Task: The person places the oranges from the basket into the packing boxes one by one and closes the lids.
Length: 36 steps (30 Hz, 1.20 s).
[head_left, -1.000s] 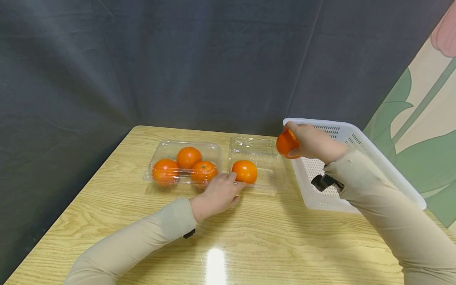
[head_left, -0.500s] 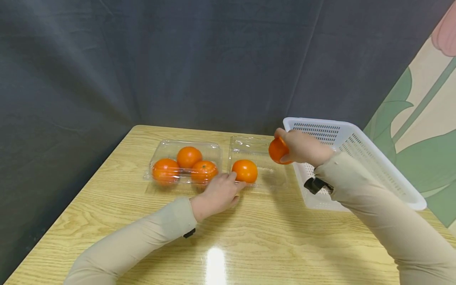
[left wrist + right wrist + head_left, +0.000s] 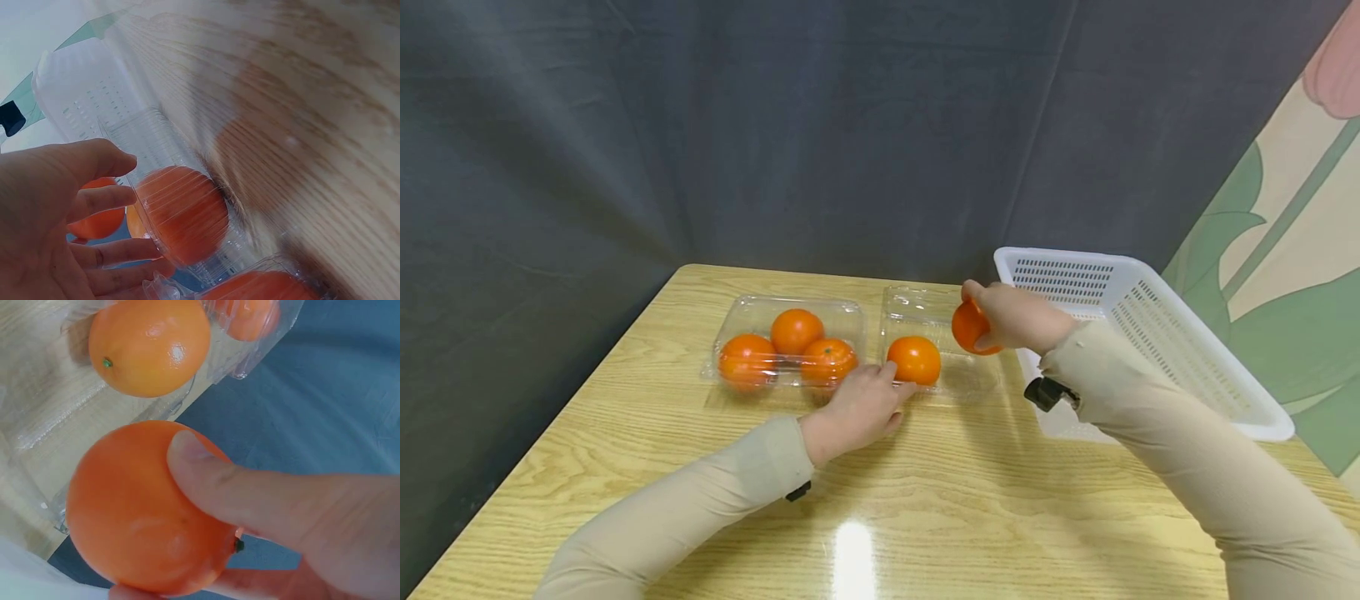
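Note:
In the head view my right hand (image 3: 1018,318) grips an orange (image 3: 967,327) in the air at the right side of a clear plastic box (image 3: 964,385). The right wrist view shows the thumb pressed on this orange (image 3: 137,512), other fingers beneath it. One more orange (image 3: 913,361) lies in the left part of that box. My left hand (image 3: 861,408) touches the box's front edge, near that orange; in the left wrist view its fingers (image 3: 119,251) are fairly straight along the plastic wall. Left of it, another clear box (image 3: 850,310) contains three oranges (image 3: 797,332).
A white perforated basket (image 3: 1195,325) stands at the right of the wooden table (image 3: 925,508), partly behind my right arm. A dark curtain (image 3: 850,142) hangs along the table's far edge.
My right hand has moved left and slightly down with the orange, from over the basket's left side towards the right clear box. The left hand has stayed in place.

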Each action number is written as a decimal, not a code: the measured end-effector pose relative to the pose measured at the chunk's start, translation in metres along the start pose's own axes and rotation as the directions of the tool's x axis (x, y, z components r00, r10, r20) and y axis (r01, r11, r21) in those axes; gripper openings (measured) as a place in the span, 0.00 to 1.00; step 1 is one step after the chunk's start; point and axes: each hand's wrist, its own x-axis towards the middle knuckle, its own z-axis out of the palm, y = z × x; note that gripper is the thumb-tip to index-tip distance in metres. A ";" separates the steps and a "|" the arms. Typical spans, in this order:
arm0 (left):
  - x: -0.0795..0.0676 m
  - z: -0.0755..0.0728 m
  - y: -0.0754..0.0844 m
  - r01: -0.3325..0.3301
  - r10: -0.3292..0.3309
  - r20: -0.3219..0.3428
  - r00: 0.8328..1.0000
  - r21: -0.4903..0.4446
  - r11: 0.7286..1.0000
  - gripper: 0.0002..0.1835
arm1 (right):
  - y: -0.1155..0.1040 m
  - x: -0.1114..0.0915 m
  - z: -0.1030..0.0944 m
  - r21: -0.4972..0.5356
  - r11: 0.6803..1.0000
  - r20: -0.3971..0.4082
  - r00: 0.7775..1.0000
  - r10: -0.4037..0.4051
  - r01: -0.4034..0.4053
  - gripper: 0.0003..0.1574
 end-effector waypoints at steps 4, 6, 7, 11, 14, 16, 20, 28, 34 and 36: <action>0.000 0.000 0.000 0.000 0.000 -0.005 1.000 -0.005 1.000 0.16 | -0.002 0.002 0.002 0.007 1.000 -0.002 1.000 -0.003 0.003 0.31; 0.000 -0.001 0.000 0.001 -0.001 -0.006 1.000 -0.003 1.000 0.16 | -0.002 0.003 0.003 0.023 1.000 0.001 1.000 0.001 -0.001 0.30; 0.000 -0.001 0.000 0.002 -0.002 -0.004 1.000 -0.002 1.000 0.16 | -0.002 0.003 0.004 0.030 1.000 0.003 1.000 0.000 0.000 0.30; 0.000 -0.003 0.001 0.007 -0.007 0.007 1.000 -0.005 1.000 0.17 | -0.001 0.005 0.007 0.043 0.999 0.011 1.000 -0.001 0.001 0.30; 0.001 -0.003 0.001 0.009 -0.009 0.013 1.000 -0.003 1.000 0.18 | -0.001 0.007 0.009 0.028 1.000 0.006 1.000 -0.013 0.013 0.30; 0.001 -0.003 0.001 0.009 -0.009 0.016 1.000 -0.003 1.000 0.19 | -0.002 0.008 0.010 0.015 1.000 0.010 1.000 -0.011 0.011 0.30; 0.001 -0.002 0.001 0.007 -0.007 0.019 1.000 -0.008 1.000 0.20 | -0.003 0.011 0.013 0.010 1.000 0.037 0.999 -0.005 0.004 0.31; 0.001 -0.002 0.000 0.005 -0.005 0.012 1.000 -0.013 1.000 0.19 | -0.005 0.016 0.018 0.033 0.999 0.106 0.994 -0.001 -0.002 0.31; 0.001 -0.003 0.000 0.008 -0.008 0.030 1.000 -0.014 1.000 0.18 | -0.004 0.019 0.023 0.041 0.999 0.100 0.995 0.006 -0.010 0.29; 0.001 -0.003 0.001 0.011 -0.010 0.041 0.999 -0.020 1.000 0.19 | -0.004 0.020 0.024 0.040 0.999 0.101 0.995 0.012 -0.016 0.29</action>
